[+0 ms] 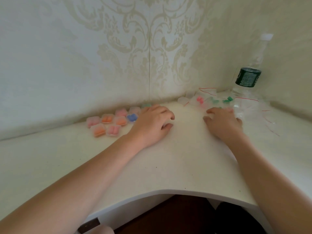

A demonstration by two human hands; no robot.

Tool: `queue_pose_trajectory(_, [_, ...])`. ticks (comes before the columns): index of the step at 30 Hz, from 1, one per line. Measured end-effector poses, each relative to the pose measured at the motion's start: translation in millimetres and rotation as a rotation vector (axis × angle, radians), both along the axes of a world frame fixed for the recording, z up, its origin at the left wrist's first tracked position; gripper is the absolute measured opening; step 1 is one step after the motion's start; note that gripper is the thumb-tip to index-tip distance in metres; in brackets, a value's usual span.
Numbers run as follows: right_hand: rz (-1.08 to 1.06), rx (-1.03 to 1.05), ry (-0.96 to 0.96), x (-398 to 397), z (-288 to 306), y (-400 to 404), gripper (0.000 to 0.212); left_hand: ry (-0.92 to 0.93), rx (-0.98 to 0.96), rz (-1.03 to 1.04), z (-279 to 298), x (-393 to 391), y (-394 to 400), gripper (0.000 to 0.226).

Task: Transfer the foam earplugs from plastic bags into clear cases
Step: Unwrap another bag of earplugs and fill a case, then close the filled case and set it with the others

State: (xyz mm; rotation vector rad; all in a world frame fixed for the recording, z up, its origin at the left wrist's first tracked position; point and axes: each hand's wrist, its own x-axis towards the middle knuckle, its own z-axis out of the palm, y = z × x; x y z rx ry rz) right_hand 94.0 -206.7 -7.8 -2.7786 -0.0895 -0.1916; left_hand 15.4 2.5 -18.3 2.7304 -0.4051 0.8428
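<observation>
Both bare forearms reached forward. The left hand point(152, 123) lay palm down, fingers loosely curled, while the right hand point(222, 121) lay palm down, fingers spread forward.

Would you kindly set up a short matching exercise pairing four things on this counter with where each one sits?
Things:
1. blue-filled case
2. water bottle
3. bag of pink earplugs
4. left hand

Places:
A. far right, upright in the corner by the wall
B. just left of the left hand, among the filled cases
C. resting on the counter between the cases and the right hand
D. near the back wall, left of the green earplugs

Pairs: 1-B, 2-A, 3-D, 4-C
</observation>
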Motion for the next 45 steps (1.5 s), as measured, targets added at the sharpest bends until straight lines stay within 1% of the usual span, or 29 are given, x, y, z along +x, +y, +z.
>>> queue_pose_trajectory(1, [0.003,0.056,-0.028,2,-1,-4,0.035,0.012,0.0,0.009,-1,1,0,0.02])
queue_pose_trajectory(3, [-0.017,0.231,-0.108,5,1,-11,0.036,-0.022,-0.018,0.079,-2,2,4,0.028])
queue_pose_trajectory(6, [-0.071,0.401,-0.313,7,7,-23,0.034,-0.038,-0.051,0.142,-2,2,11,0.034])
queue_pose_trajectory(8, [-0.088,0.492,-0.466,7,11,-26,0.035,-0.032,-0.047,0.149,-3,2,11,0.032])
queue_pose_trajectory(9, [-0.082,0.573,-0.528,7,13,-25,0.035,-0.023,-0.043,0.145,-4,2,10,0.03])
queue_pose_trajectory(11, [-0.059,0.702,-0.624,4,18,-27,0.035,-0.003,-0.048,0.131,-5,2,8,0.027])
queue_pose_trajectory(15, [-0.061,0.697,-0.772,-2,24,-33,0.036,0.023,-0.066,0.148,-5,2,9,0.022])
queue_pose_trajectory(16, [-0.078,0.68,-0.782,-1,24,-36,0.036,0.027,-0.07,0.152,-5,2,9,0.021])
queue_pose_trajectory(18, [-0.136,0.561,-0.708,6,19,-42,0.041,0.045,-0.072,0.16,-5,2,8,0.02])
queue_pose_trajectory(20, [-0.173,0.387,-0.506,14,9,-50,0.042,0.06,-0.067,0.166,-5,2,8,0.018])
queue_pose_trajectory(22, [-0.169,0.299,-0.326,15,2,-50,0.034,0.062,-0.069,0.172,-5,3,8,0.017])
queue_pose_trajectory(23, [-0.148,0.279,-0.298,15,-1,-49,0.032,0.063,-0.076,0.175,-5,3,8,0.017])
queue_pose_trajectory(25, [-0.095,0.192,-0.315,18,-3,-48,0.036,0.061,-0.088,0.18,-5,3,8,0.016])
queue_pose_trajectory(27, [-0.064,0.02,-0.292,22,-5,-47,0.041,0.051,-0.088,0.182,-4,2,7,0.015])
queue_pose_trajectory(29, [-0.063,-0.135,-0.206,24,-9,-48,0.038,0.037,-0.081,0.187,-4,1,6,0.016])
queue_pose_trajectory(30, [-0.073,-0.15,-0.193,24,-10,-48,0.034,0.033,-0.078,0.192,-4,1,5,0.016])
queue_pose_trajectory(32, [-0.101,-0.093,-0.27,23,-9,-48,0.025,0.011,-0.091,0.182,-5,1,4,0.016])
queue_pose_trajectory(34, [-0.128,-0.006,-0.426,19,-4,-44,0.021,-0.036,-0.123,0.14,-6,2,2,0.015])
queue_pose_trajectory(37, [-0.125,0.103,-0.683,14,5,-36,0.024,-0.091,-0.213,0.101,-6,1,-6,0.017])
queue_pose_trajectory(39, [-0.058,0.198,-0.748,8,12,-29,0.027,-0.131,-0.32,0.041,-3,-2,-11,0.016])
queue_pose_trajectory(40, [-0.01,0.268,-0.729,6,15,-24,0.027,-0.156,-0.368,0.003,-1,-4,-13,0.016])
queue_pose_trajectory(42, [0.082,0.441,-0.603,1,17,-12,0.023,-0.179,-0.463,-0.064,1,-6,-17,0.016])
queue_pose_trajectory(43, [0.13,0.549,-0.519,-2,18,-5,0.02,-0.141,-0.543,-0.089,2,-8,-20,0.019])
queue_pose_trajectory(44, [0.183,0.67,-0.416,-5,18,2,0.018,-0.066,-0.64,-0.111,4,-9,-24,0.027])
queue_pose_trajectory(45, [0.24,0.788,-0.289,-8,18,10,0.016,0.031,-0.742,-0.126,5,-10,-27,0.04])
